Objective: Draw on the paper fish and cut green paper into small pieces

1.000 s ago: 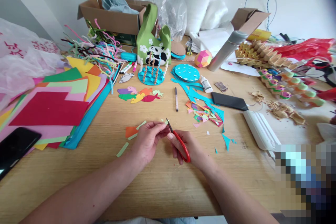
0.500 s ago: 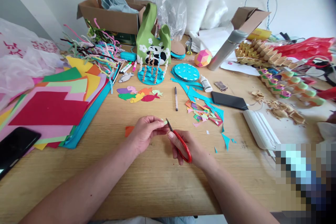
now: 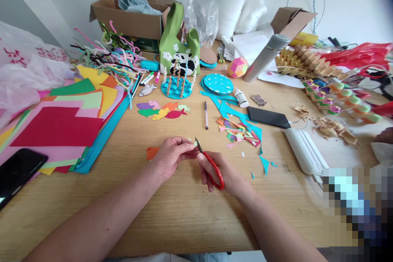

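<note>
Between the thumb and fingers of my left hand (image 3: 172, 153) is a small pale green piece of paper (image 3: 195, 144), mostly hidden by the fingers. My right hand (image 3: 219, 172) grips red-handled scissors (image 3: 217, 172), whose blades point up and left against the paper. An orange piece of paper (image 3: 152, 153) lies beside my left wrist. Beyond my hands, several coloured paper fish (image 3: 162, 110) lie in a cluster, and a pen (image 3: 206, 115) rests to their right.
Coloured sheets (image 3: 58, 127) and a phone (image 3: 21, 172) lie at left. Paper scraps (image 3: 241, 133), a black power bank-like slab (image 3: 268, 117) and a white power strip (image 3: 305, 151) are at right. Farther back stand a green panda bag (image 3: 176, 49), a glue bottle (image 3: 241, 97) and a grey flask (image 3: 265, 59).
The scissors' blades and the pale green paper have shifted very slightly to the right. Both hands keep nearly the same place, and their holds are unchanged.
</note>
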`<state>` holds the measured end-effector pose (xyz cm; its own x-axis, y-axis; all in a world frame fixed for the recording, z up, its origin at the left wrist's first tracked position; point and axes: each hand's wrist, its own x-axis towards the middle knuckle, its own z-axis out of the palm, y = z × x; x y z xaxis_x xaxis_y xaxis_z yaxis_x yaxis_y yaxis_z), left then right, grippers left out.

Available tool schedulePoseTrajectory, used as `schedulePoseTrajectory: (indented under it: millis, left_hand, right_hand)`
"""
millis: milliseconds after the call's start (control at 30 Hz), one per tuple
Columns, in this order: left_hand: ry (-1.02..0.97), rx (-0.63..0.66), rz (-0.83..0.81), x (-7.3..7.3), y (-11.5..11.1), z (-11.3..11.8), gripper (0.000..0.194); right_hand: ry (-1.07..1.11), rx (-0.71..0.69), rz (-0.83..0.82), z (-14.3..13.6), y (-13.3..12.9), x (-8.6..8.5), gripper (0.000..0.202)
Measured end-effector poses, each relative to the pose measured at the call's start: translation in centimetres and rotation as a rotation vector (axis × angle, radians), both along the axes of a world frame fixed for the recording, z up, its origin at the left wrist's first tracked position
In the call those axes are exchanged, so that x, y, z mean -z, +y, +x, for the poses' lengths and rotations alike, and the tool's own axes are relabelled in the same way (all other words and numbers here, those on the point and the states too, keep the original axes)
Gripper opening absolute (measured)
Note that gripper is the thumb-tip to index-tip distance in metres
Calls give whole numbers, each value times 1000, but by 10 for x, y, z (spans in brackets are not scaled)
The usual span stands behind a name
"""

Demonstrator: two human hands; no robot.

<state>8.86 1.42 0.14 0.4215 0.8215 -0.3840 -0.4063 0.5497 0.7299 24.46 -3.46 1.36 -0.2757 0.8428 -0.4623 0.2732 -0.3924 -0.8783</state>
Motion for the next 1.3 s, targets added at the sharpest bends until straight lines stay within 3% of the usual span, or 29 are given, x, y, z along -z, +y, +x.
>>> schedulePoseTrajectory:
  millis: [300,533,833,1300]
  left_hand:
    - [35,11,4,1,2,-2,17]
    - [124,130,41,-1,14,-14,22]
    - [207,235,46,-2,22,-24,24]
    - [208,288,14,-3,23,-26,20]
  right_hand:
    - [5,-3,-3,1,0,0,52]
    - [84,-94,-8,4,-1,6,53]
    - [77,-163,13,4,0,0,56]
    - [34,-188,5,6,-1,1,58]
